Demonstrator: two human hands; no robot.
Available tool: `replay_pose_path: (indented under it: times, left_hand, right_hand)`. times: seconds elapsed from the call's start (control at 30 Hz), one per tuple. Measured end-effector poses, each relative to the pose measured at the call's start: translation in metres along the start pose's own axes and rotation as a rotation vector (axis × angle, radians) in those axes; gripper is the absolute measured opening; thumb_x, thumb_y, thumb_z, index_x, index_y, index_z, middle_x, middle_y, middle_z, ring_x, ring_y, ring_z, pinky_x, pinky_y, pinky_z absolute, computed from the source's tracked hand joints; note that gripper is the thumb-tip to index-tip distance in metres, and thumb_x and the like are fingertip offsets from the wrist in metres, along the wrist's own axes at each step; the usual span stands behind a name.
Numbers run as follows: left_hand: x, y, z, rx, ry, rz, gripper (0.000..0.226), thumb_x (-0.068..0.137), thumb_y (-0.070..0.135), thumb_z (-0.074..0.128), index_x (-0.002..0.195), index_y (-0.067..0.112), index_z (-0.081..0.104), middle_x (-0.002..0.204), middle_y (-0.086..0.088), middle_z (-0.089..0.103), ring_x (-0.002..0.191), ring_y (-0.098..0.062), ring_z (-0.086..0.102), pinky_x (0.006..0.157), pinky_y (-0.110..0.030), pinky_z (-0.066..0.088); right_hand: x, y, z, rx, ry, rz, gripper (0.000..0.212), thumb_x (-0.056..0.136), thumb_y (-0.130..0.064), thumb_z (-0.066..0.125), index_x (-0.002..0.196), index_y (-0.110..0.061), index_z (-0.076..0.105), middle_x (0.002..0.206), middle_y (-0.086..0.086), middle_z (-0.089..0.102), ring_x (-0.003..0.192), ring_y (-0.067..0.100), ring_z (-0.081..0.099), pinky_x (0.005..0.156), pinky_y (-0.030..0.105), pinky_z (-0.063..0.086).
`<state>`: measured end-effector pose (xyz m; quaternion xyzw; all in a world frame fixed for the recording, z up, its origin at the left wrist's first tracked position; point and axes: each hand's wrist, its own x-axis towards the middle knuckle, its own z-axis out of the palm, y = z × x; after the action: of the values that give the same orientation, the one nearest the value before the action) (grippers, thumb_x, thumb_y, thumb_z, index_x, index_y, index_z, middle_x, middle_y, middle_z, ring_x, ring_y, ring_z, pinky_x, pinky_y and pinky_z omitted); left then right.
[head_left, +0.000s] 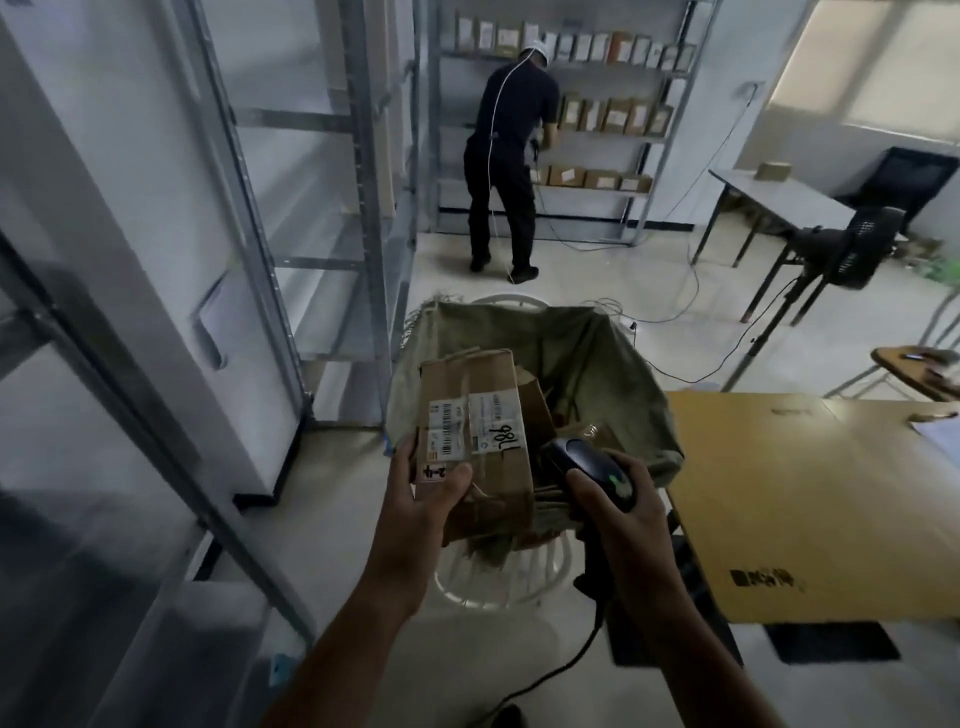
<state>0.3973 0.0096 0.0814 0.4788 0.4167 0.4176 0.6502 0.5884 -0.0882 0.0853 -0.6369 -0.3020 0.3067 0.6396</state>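
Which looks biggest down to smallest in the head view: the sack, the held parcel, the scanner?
1. green sack, widest.
2. cardboard parcel, gripped by the left hand.
3. black scanner, gripped by the right hand; partly hidden, yet clearly smallest.

Your left hand (423, 501) covers a corner of the parcel (467, 379); the print on its label (475, 423) is too small to read. Right of the parcel, your right hand (626, 530) hides the scanner (592, 462) grip.
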Motion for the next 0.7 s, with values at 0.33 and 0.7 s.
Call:
replay_pose_path:
  times: [0.33, 0.7]
  left_hand:
    - [0.119, 0.000, 0.061, 0.178, 0.048, -0.008, 0.063, 0.088, 0.035, 0.079, 0.144, 0.044, 0.050, 0.124, 0.013, 0.071, 0.118, -0.012, 0.068, 0.100, -0.041, 0.056]
    - [0.190, -0.065, 0.070, 0.669, -0.102, -0.138, 0.072, 0.097, 0.052, 0.065, 0.159, 0.029, 0.034, 0.164, 0.000, 0.032, 0.149, -0.021, 0.034, 0.119, -0.048, 0.036]
  right_hand:
    - [0.124, 0.024, -0.037, 0.101, 0.115, 0.066, 0.035, 0.089, -0.029, 0.077, 0.120, -0.025, 0.061, 0.112, 0.005, 0.071, 0.094, 0.020, 0.074, 0.075, 0.033, 0.061]
    - [0.162, 0.053, -0.031, -0.063, 0.126, 0.127, 0.047, 0.082, -0.045, 0.080, 0.122, -0.028, 0.061, 0.112, -0.006, 0.069, 0.100, 0.013, 0.071, 0.082, 0.033, 0.060]
